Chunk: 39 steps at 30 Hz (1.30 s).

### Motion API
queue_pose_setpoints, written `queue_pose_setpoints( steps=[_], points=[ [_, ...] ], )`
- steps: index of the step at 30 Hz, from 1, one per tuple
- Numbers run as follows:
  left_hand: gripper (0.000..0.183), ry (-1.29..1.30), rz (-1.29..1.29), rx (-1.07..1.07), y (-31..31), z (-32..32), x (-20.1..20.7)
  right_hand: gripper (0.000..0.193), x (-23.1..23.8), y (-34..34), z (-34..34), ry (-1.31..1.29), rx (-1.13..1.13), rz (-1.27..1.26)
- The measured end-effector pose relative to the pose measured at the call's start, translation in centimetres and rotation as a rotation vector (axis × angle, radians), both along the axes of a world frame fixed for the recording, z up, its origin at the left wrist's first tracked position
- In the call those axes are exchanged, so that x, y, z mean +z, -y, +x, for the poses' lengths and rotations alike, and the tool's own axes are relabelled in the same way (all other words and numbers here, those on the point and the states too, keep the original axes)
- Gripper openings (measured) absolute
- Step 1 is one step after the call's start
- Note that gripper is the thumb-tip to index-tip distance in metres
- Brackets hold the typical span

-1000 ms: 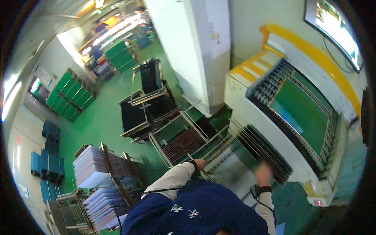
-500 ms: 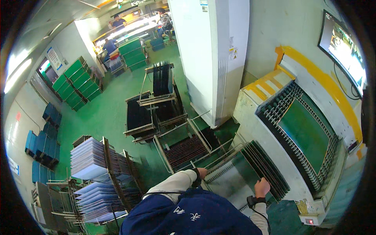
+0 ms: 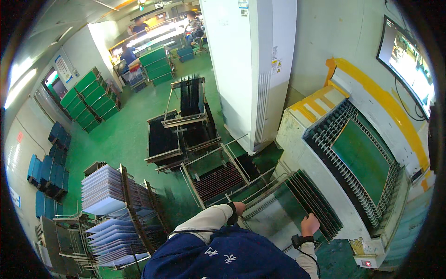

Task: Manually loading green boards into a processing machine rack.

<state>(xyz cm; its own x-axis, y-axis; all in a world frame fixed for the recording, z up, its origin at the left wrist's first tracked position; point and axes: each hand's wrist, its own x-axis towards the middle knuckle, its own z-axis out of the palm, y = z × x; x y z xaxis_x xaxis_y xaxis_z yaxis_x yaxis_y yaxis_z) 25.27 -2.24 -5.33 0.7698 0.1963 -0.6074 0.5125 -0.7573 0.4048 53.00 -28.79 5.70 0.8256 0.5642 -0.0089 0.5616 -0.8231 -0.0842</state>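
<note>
Head view
Left hand (image 3: 238, 208): we see it closed over the near left corner of a rack (image 3: 297, 204) of panels; the fingers are curled, though what they pinch is too small for us to tell.
Right hand (image 3: 310, 224): we see it gripping the near edge of the same rack, fingers folded over the top of the dark panels, a black band on the wrist.
Rack: we find it just in front of us, low in the picture, between our two hands and hard against the conveyor (image 3: 360, 162). It is a metal frame tilted away from us, packed with thin dark sheets standing on edge in close rows, with a pale green sheet lying flat on its near side.
Conveyor: we see a cream machine with yellow trim to the right of the rack, its bed lined with rollers and carrying a green board (image 3: 364, 160) lying flat.
Second rack (image 3: 218, 179): we see it to the left of ours, a similar frame of reddish-brown sheets on the green floor (image 3: 125, 135).
Carts (image 3: 183, 121): further off, we see black panels standing upright in metal frames.
White stacks (image 3: 104, 190): at lower left, we see pale sheets piled in shelves.
Cabinet (image 3: 253, 69): a tall white unit stands behind the racks.
Screen (image 3: 409, 60): it hangs on the wall at upper right.
</note>
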Motion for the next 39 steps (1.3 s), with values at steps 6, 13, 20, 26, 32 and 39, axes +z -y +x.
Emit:
queue_pose_setpoints(
  steps=[6,13,20,26,32,39],
  points=[
    [0.027,-0.117,-0.024,-0.069,0.3,1.1,3.6,0.019,-1.0,0.6,0.4,0.051,0.008,0.086],
    [0.023,-0.084,-0.039,0.033,0.3,0.6,2.9,0.02,-1.2,0.5,0.4,0.069,0.04,0.104],
    [0.021,-0.075,-0.045,-0.032,-0.1,0.4,0.5,0.02,-0.4,0.2,0.0,0.055,0.028,0.108],
    [0.019,-0.109,-0.111,0.001,-0.3,0.3,-0.2,0.02,0.2,-0.1,-0.2,0.038,0.04,0.123],
    [0.021,-0.188,-0.041,-0.058,0.2,1.3,4.8,0.019,-0.8,0.3,0.2,0.09,0.025,0.093],
    [0.022,-0.152,-0.079,0.018,0.1,0.8,4.7,0.018,-0.8,0.2,0.2,0.101,0.027,0.08]
  ],
)
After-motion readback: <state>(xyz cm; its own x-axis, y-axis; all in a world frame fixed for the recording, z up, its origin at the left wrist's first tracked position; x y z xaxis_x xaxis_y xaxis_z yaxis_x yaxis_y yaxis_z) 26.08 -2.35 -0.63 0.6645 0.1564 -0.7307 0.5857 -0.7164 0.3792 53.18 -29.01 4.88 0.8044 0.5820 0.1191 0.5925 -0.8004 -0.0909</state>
